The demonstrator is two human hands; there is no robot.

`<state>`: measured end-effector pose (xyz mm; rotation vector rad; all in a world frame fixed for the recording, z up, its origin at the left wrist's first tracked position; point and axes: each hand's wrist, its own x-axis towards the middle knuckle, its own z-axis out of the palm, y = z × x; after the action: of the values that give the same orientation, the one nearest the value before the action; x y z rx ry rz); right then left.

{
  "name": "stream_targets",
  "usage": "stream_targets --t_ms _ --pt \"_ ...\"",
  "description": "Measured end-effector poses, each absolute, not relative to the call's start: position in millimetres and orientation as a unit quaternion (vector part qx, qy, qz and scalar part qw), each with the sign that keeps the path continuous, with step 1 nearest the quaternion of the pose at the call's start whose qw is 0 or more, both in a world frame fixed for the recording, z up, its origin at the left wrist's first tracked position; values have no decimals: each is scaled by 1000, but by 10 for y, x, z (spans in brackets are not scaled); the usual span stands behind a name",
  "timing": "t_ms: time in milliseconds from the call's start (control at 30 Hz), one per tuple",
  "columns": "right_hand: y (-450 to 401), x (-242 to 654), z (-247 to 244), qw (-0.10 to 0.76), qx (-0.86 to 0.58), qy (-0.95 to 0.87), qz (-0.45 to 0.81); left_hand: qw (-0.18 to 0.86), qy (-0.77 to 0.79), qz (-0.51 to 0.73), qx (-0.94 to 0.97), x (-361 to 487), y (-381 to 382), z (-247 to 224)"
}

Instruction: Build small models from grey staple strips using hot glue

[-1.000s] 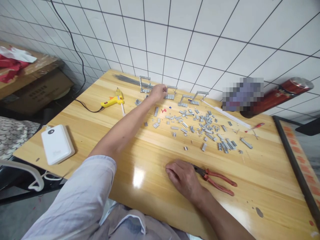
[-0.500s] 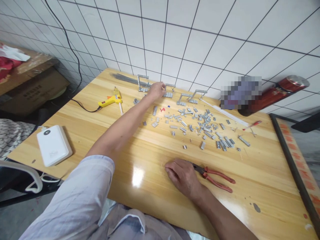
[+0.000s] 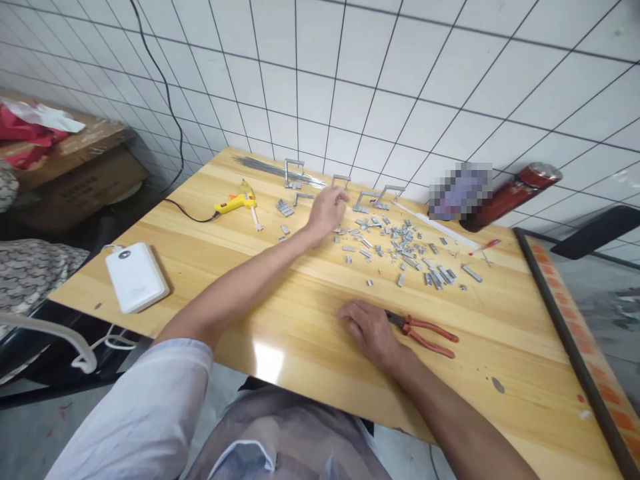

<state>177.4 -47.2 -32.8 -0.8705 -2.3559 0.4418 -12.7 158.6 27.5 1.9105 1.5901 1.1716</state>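
Note:
Toward the back of the table my left hand [image 3: 327, 215] is raised, its fingers loosely curved and apart, and I see nothing held in them. Just behind its fingertips stands a small grey metal frame [image 3: 341, 179]. Left of it are an angled metal piece [image 3: 303, 196] and several flat grey strips [image 3: 285, 208]. My right hand [image 3: 371, 330] rests low on the table, its fingertips smeared by motion. Beside it lie red-handled pliers [image 3: 423, 332], their jaws partly behind the hand. Small grey metal pieces [image 3: 407, 247] are scattered to the right of my left hand.
More metal frames [image 3: 295, 173] stand along the wall, near a bundle of thin rods [image 3: 260, 167]. A yellow glue gun [image 3: 237, 201] and a white power bank [image 3: 137, 277] lie left. A red flask [image 3: 515, 193] lies back right; a dark-edged framed panel [image 3: 560, 307] borders the right side.
My left hand has drawn back from the metal frame toward me, and its fingers have loosened. The view has shifted slightly. My right hand stays beside the pliers, its fingers moving.

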Motion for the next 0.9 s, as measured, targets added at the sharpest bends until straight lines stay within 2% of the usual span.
stream_targets --t_ms 167,233,533,900 --pt "-456 1781 -329 288 -304 -893 164 410 412 383 718 142 531 306" --pt "-454 1784 -345 296 -307 -891 159 456 400 350 714 144 215 250" --pt "-446 1780 -340 310 -310 -888 144 526 389 325 683 -33 -86 -158" --pt "-426 1744 -340 315 -316 -886 122 546 389 316 672 -42 -47 -176"
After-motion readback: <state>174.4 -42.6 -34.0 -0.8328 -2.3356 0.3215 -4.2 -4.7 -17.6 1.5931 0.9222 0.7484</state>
